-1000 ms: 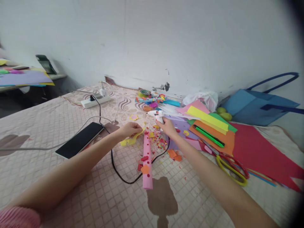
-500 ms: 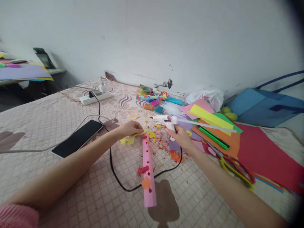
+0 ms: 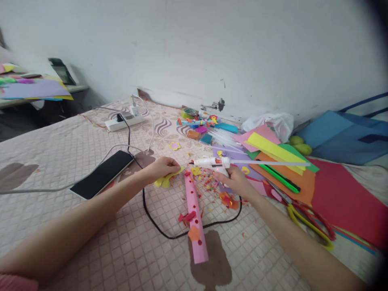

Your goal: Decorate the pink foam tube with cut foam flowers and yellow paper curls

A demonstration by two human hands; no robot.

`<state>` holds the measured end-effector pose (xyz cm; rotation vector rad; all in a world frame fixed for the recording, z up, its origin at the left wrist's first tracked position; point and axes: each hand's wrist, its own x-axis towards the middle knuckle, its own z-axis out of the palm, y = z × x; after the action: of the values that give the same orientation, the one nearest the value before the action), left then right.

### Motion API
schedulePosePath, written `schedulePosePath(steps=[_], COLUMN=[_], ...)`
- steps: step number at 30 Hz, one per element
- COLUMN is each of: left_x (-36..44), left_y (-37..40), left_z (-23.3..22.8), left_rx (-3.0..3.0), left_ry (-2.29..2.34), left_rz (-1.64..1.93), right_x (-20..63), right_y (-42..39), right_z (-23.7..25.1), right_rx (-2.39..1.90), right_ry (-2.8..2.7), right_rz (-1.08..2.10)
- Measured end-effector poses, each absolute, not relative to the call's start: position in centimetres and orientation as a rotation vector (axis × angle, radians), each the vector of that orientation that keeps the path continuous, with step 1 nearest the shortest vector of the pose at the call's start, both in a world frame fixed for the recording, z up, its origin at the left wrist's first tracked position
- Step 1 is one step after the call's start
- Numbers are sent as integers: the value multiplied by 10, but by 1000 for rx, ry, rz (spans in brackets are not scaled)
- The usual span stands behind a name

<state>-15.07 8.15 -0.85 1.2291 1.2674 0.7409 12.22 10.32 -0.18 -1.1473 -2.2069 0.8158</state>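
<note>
My right hand (image 3: 235, 180) is closed round the handle of a white hot glue gun (image 3: 209, 163), its nozzle pointing left. A long clear glue stick (image 3: 269, 163) sticks out of the gun's back. Between the fingers of my left hand (image 3: 163, 169) is a yellow paper cutout (image 3: 165, 180), close to the nozzle; whether nozzle and paper touch I cannot tell. Just below lies a pink paper strip (image 3: 190, 194) with dark red dots, red scraps and an orange paper shape (image 3: 194, 233) on it.
A black cord (image 3: 160, 232) loops round the strip. Left are a black phone (image 3: 103, 173) and a power strip (image 3: 124, 121). Paper scraps (image 3: 212, 182) litter the middle. To the right lie coloured sheets (image 3: 345, 202), a green cutter (image 3: 279, 178), scissors (image 3: 312, 228) and a blue bag (image 3: 342, 135).
The glue gun has come lower, its nozzle nearer the yellow paper in my left hand. The whole view has shifted slightly.
</note>
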Motion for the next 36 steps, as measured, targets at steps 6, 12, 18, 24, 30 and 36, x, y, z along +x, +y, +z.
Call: schedulePosePath(steps=[6, 12, 18, 24, 30, 36], left_x=[-150, -147, -145, -147, -149, -150], left_y=[82, 81, 83, 81, 78, 78], left_z=[-11, -10, -12, -12, -10, -10], left_rx=[1157, 1083, 1088, 1097, 1113, 1128], left_ry=[1265, 1237, 1235, 1222, 1252, 1226], left_rz=[709, 697, 691, 705, 750, 732], right_x=[120, 118, 117, 116, 116, 115], right_y=[101, 100, 100, 99, 99, 98], right_z=[-1, -1, -1, 1, 1, 3], right_rx=[-1094, -1095, -1077, -1069, -1060, -1061], right_ry=[-2300, -2312, -2342, -2360, -2361, -2354], right_rz=[754, 769, 759, 739, 711, 748])
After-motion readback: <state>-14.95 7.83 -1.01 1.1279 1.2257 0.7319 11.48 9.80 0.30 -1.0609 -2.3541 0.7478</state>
